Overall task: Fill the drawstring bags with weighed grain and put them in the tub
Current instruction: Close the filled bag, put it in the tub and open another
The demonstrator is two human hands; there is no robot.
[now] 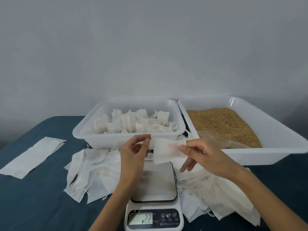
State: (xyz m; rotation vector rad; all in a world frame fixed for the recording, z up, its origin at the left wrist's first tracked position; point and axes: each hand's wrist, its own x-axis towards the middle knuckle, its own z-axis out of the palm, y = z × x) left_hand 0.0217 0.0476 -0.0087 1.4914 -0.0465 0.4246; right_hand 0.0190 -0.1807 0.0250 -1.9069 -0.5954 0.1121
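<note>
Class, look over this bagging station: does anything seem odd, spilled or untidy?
No grain looks spilled. The scale display seems to read 22 though its platform is bare, the right hand holding the empty bag above it. Empty bags lie in loose, overlapping heaps either side.

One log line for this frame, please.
stage: opening empty bag | right hand: pinches bag | left hand: at bag edge | scale: bare
</note>
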